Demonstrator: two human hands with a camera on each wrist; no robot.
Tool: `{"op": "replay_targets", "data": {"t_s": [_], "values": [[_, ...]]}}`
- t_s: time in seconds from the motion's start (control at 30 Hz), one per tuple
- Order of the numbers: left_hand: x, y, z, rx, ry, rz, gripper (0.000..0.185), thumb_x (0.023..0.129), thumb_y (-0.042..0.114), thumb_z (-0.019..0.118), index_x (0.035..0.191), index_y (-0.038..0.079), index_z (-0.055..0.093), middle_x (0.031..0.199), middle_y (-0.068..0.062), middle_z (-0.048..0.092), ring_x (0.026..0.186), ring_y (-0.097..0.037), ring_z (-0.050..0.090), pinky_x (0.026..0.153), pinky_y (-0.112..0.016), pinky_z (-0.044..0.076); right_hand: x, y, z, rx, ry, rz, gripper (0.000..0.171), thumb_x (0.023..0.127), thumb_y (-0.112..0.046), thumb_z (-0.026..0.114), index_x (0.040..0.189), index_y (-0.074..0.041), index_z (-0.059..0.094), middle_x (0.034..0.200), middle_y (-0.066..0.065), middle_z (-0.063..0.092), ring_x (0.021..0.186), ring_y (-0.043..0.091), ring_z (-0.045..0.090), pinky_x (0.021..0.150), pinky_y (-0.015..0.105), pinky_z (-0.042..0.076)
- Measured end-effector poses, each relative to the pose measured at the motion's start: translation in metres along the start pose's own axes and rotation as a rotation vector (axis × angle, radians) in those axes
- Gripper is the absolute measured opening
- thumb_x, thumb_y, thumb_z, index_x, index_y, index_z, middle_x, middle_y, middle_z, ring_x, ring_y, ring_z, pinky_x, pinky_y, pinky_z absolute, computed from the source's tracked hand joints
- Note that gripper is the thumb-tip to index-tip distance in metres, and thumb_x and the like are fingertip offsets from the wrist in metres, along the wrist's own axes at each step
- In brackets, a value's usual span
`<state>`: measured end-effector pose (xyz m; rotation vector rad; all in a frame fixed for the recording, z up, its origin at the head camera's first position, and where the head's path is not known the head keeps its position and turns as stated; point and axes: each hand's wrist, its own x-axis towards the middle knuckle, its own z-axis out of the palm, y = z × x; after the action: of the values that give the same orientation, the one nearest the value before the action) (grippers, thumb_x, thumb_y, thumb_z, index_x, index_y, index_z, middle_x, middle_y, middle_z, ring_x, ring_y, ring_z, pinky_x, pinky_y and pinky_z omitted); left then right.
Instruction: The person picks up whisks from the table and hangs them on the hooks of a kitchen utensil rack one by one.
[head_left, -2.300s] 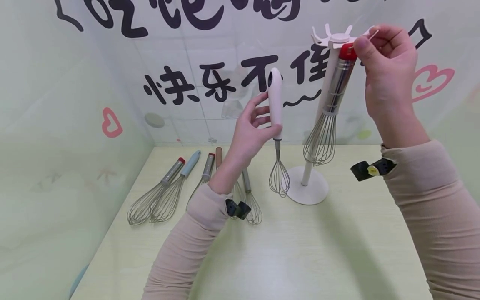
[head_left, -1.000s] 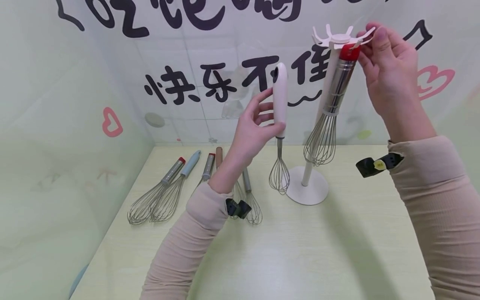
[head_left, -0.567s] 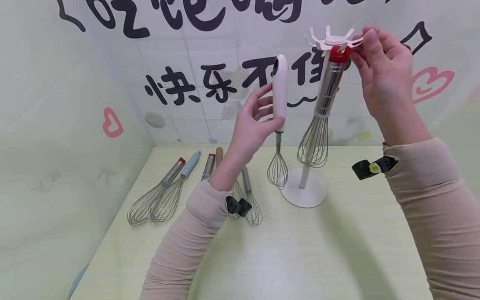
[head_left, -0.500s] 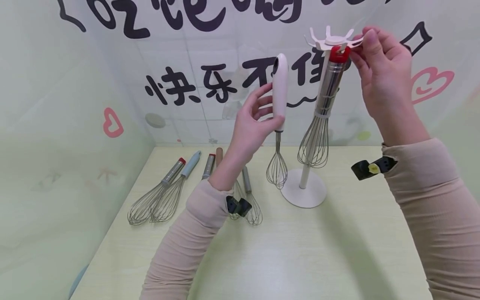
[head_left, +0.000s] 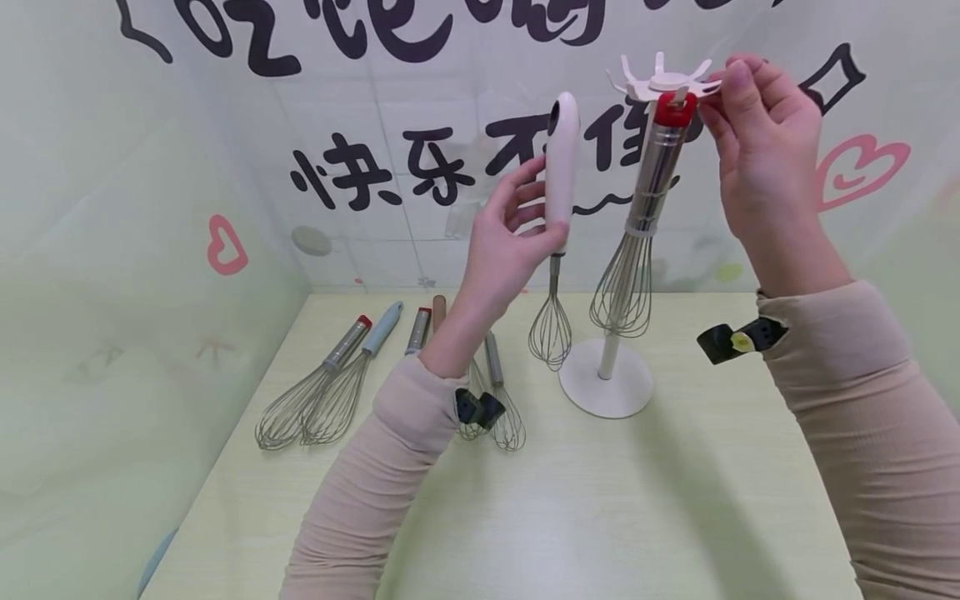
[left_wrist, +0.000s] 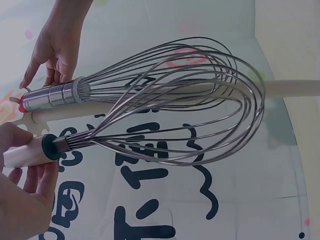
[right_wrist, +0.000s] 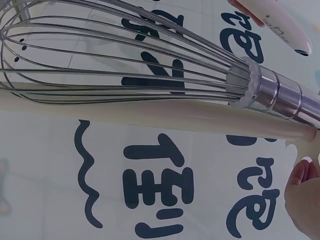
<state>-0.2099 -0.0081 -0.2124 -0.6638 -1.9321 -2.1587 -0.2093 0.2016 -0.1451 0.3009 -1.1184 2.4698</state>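
Note:
My left hand [head_left: 506,242] holds a whisk by its white handle [head_left: 561,162], upright with its wire loops [head_left: 551,329] hanging down, left of the white stand. A steel-handled whisk with a red end [head_left: 656,179] hangs from a hook of the stand's top [head_left: 667,81]. My right hand [head_left: 776,142] pinches another hook at the right of that top, its fingertips partly hidden behind it. In the left wrist view the white-handled whisk [left_wrist: 30,152] is close beside the hanging whisk [left_wrist: 52,96], apart at the handles.
The stand's round base [head_left: 600,387] rests on the pale table [head_left: 570,508]. On the left lie a red-ended whisk [head_left: 347,343], a blue-handled whisk [head_left: 381,329] and several others, some partly behind my left forearm. A printed sheet [head_left: 390,242] covers the wall behind.
My right hand has shifted from beside the red end to a hook, and the stand with its hanging whisk has moved slightly left. My left hand has raised the white-handled whisk a little.

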Motion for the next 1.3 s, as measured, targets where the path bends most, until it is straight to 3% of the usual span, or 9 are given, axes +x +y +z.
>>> {"op": "replay_targets", "data": {"t_s": [0.3, 0.83, 1.3], "values": [[0.002, 0.005, 0.004, 0.002, 0.004, 0.039, 0.061, 0.080, -0.008, 0.063, 0.137, 0.008, 0.047, 0.126, -0.017, 0.059, 0.107, -0.022, 0.062, 0.090, -0.028, 0.055, -0.004, 0.004, 0.005, -0.055, 0.009, -0.064, 0.019, 0.085, -0.004, 0.065, 0.102, 0.006, 0.061, 0.095, 0.012, 0.057, 0.091, 0.020, 0.055, 0.091, 0.023, 0.053], [0.002, 0.011, 0.014, -0.017, -0.059, 0.053, 0.060, 0.082, -0.009, 0.061, 0.138, 0.007, 0.048, 0.128, -0.015, 0.056, 0.110, -0.023, 0.061, 0.092, -0.024, 0.055, -0.004, 0.004, 0.004, -0.020, 0.034, -0.038, 0.024, 0.082, -0.002, 0.066, 0.104, 0.005, 0.059, 0.096, 0.013, 0.058, 0.092, 0.020, 0.056, 0.088, 0.022, 0.055], [0.004, 0.012, 0.018, 0.008, -0.062, 0.077, 0.060, 0.083, -0.007, 0.061, 0.139, 0.008, 0.048, 0.128, -0.016, 0.056, 0.110, -0.023, 0.062, 0.093, -0.025, 0.055, -0.003, 0.006, 0.004, -0.043, 0.012, -0.060, 0.022, 0.084, -0.003, 0.065, 0.103, 0.005, 0.059, 0.096, 0.012, 0.056, 0.089, 0.019, 0.055, 0.086, 0.022, 0.055]]}}
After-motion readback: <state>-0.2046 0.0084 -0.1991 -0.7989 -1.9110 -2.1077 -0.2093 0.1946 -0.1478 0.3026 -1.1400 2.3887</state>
